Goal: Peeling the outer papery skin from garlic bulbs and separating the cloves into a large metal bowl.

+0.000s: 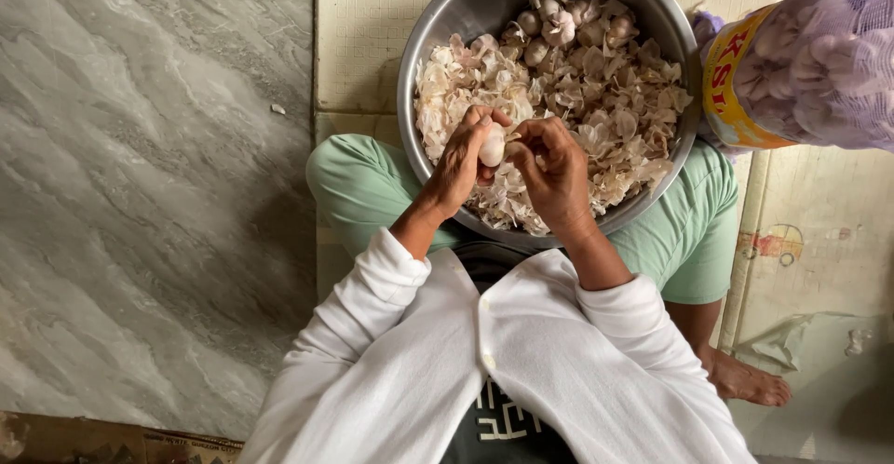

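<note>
A large steel bowl (pixel 419 73) rests on my lap, heaped with papery garlic skins (pixel 615 120). Several whole garlic bulbs (pixel 559 26) lie at its far side. My left hand (pixel 456 166) holds a pale garlic clove (pixel 492 147) over the bowl's near side. My right hand (pixel 554 171) is right beside it, its fingertips pinching at the clove's skin. Both hands touch the same clove.
A mesh sack of garlic (pixel 819 54) with a yellow label stands at the upper right beside the bowl. Grey marble floor (pixel 140 194) fills the left. A cream play mat (pixel 819 241) lies under me, with my bare foot (pixel 745 380) at the right.
</note>
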